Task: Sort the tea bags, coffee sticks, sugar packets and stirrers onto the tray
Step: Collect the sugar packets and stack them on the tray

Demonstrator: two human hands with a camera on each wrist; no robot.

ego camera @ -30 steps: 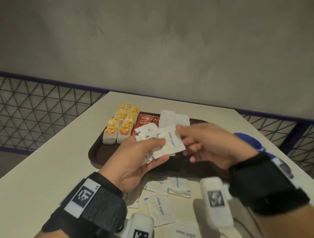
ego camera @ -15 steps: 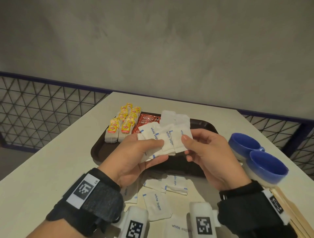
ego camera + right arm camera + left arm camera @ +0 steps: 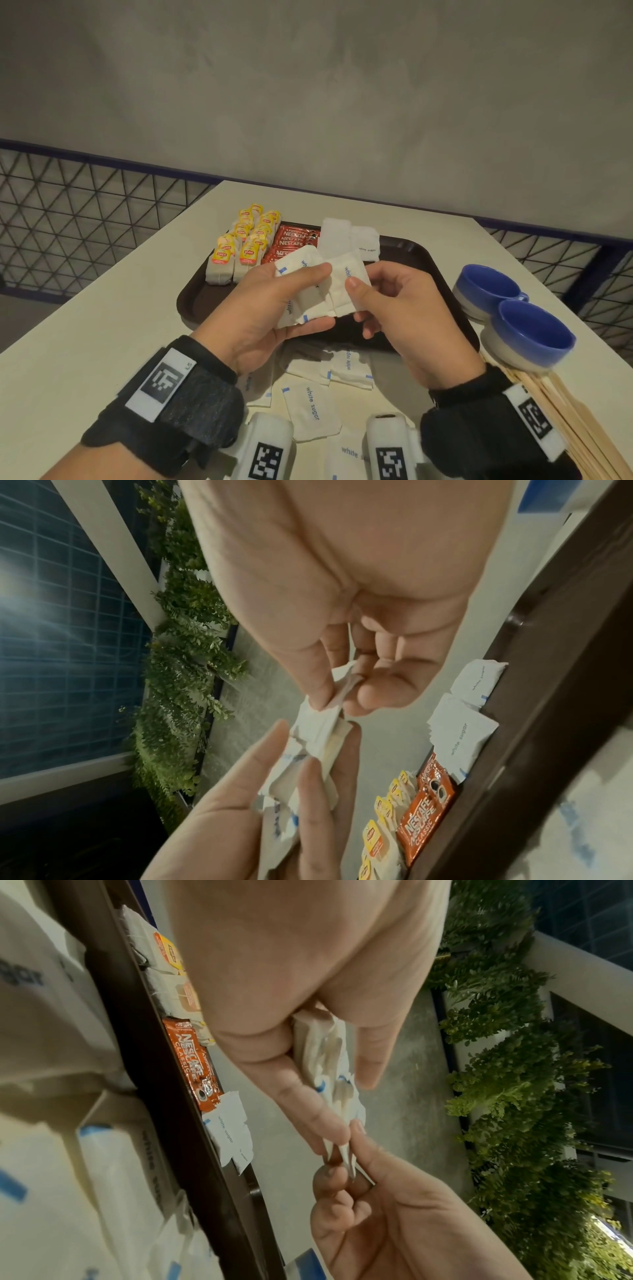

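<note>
The sugar packets (image 3: 318,291) are small white paper squares with blue corner marks and "white sugar" in blue print. A fanned bunch of them sits in the left hand (image 3: 263,308), thumb on top and fingers (image 3: 308,325) curled beneath, above the near edge of the tray (image 3: 191,301). The right hand (image 3: 397,308) pinches the right end of that bunch between its thumb and forefinger; its other fingers curl loosely below, clear of the paper. In the wrist views the packets show edge-on, squeezed between the two hands' fingertips.

On the tray's far side stand the tea bags (image 3: 245,251) with yellow tags, then the red coffee sticks (image 3: 291,241), then a pile of sugar (image 3: 346,236). More loose packets (image 3: 310,407) lie on the worktop (image 3: 85,342) near the wrists. The stirrers (image 3: 565,421) lie at the right, beside two blue cups (image 3: 513,315).
</note>
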